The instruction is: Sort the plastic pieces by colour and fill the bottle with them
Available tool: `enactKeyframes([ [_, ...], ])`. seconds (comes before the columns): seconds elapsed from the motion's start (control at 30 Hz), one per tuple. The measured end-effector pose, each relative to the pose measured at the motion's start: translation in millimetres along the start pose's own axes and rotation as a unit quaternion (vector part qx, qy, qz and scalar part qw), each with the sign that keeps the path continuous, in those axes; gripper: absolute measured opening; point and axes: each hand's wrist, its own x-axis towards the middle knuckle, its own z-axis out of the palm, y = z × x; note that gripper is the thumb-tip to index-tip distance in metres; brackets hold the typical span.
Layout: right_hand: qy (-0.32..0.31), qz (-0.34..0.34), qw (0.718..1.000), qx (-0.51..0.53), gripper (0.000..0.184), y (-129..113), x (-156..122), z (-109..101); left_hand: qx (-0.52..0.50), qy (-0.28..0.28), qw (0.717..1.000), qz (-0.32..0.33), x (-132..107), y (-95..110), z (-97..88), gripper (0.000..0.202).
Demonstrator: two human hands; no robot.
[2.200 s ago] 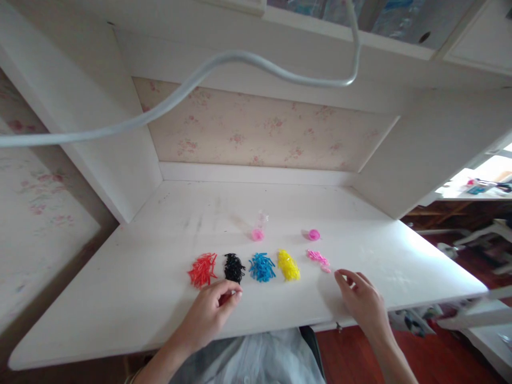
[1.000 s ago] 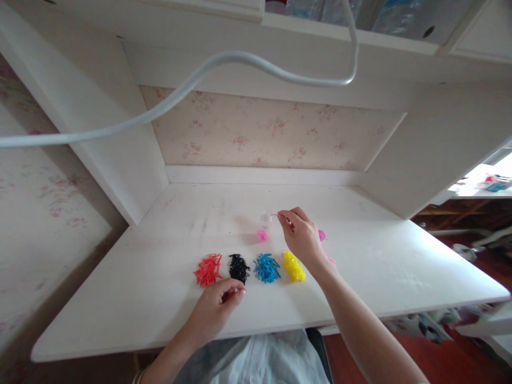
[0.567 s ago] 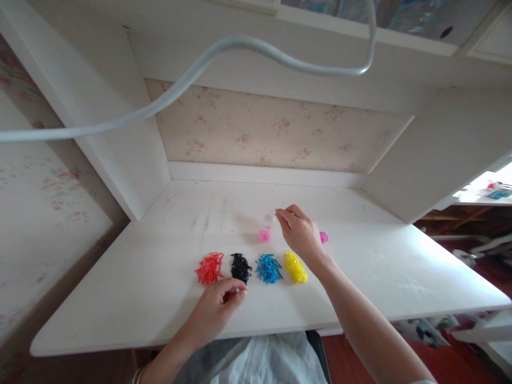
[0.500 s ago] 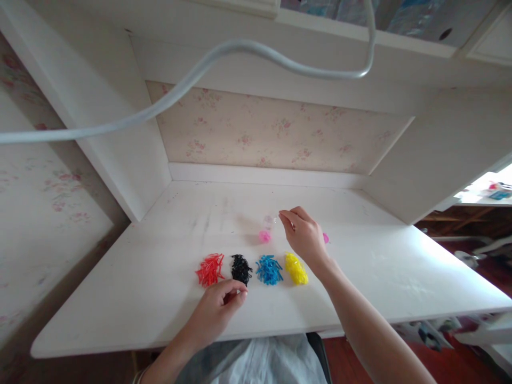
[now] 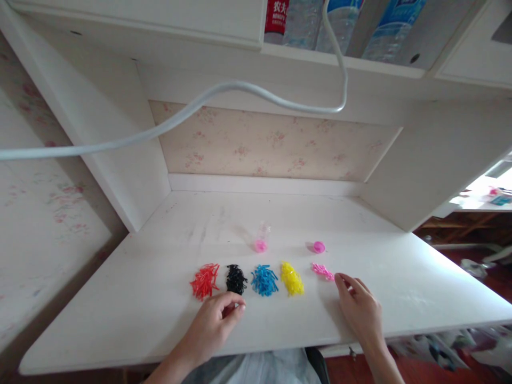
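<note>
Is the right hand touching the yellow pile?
No, the right hand lies on the desk beside the pink pile; the yellow pile sits apart, further left.

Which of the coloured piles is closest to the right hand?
The pink pile, at the right end of the row, just beyond the right hand.

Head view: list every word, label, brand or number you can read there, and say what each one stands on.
"农夫": white characters on the red label of a bottle above the desk, cut by the picture's top edge.
"NONGFU": small white letters just below, same label; whatever follows is blurred.
Blue labels on two bottles further right: too blurred to read.
Desk: no text.
</note>
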Motion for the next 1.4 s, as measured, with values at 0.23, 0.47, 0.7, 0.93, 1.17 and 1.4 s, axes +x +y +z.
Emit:
enactKeyframes([
  [0.23, -0.015, 0.006, 1.000, -0.004, 0.030, 5, -6, 3, 0.101, -0.022, 0.992, 0.075, 24, 48, 24.8, 0.023],
  [0.47, -0.046, 0.012, 0.998, -0.045, 0.030, 3, -6, 3, 0.298, -0.082, 0.930, 0.200, 86, 96, 81.4, 0.026],
  [0.7, -0.046, -0.005, 0.997, -0.063, 0.030, 5, -4, 7, 0.358, -0.109, 0.907, 0.192, 136, 104, 121.4, 0.026],
  [0.93, -0.043, -0.013, 0.997, -0.067, 0.029, 7, -3, 10, 0.370, -0.117, 0.899, 0.202, 153, 102, 134.6, 0.025],
  [1.17, -0.065, -0.009, 0.995, -0.072, 0.030, 5, -4, 9, 0.360, -0.107, 0.901, 0.217, 157, 96, 134.7, 0.024],
  [1.4, -0.074, -0.020, 0.995, -0.067, 0.031, 5, -6, 6, 0.337, -0.092, 0.914, 0.206, 157, 93, 123.0, 0.025],
])
